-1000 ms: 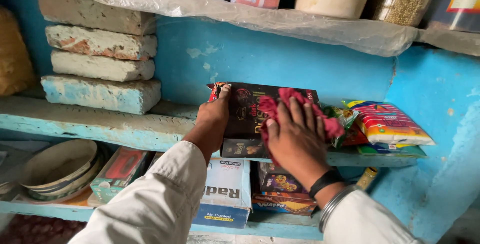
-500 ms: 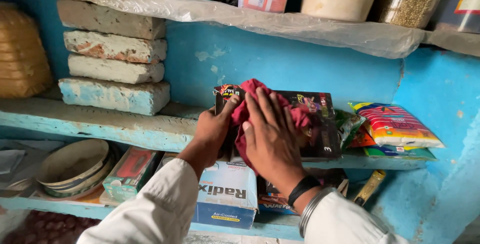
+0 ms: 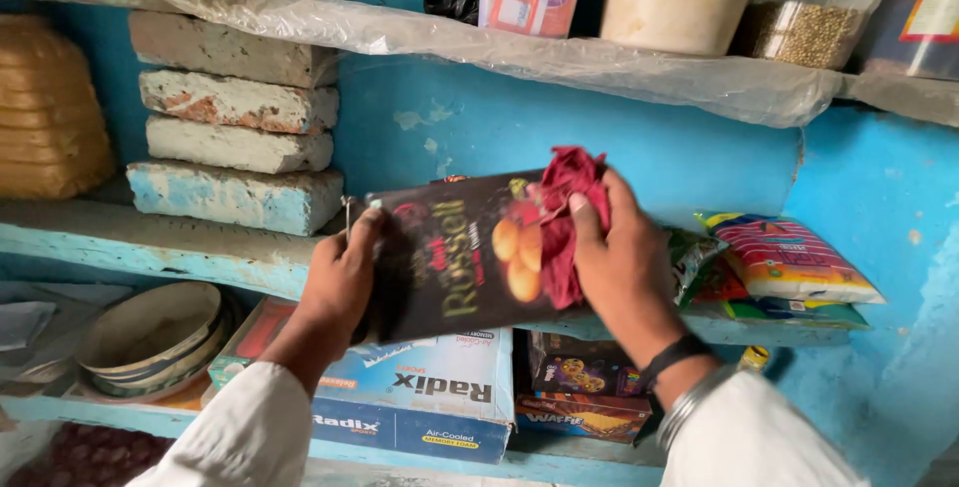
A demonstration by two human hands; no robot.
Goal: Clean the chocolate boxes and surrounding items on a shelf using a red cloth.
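My left hand (image 3: 345,272) grips the left edge of a flat dark box (image 3: 450,257) with round golden shapes printed on it, tilted up off the blue middle shelf (image 3: 150,247). My right hand (image 3: 619,257) presses a crumpled red cloth (image 3: 564,217) against the box's front near its right side. Both sleeves are white, and the right wrist wears a black band and metal bangles.
Stacked pale bricks (image 3: 235,137) stand on the shelf at left. Colourful snack packets (image 3: 784,257) lie at right. Below are a white and blue carton (image 3: 430,397), dark biscuit boxes (image 3: 579,377) and stacked bowls (image 3: 150,337). A plastic-covered upper shelf (image 3: 559,52) holds jars.
The dark box has been lifted from lying on the shelf and tilted toward me. The red cloth in my right hand has moved across its front.
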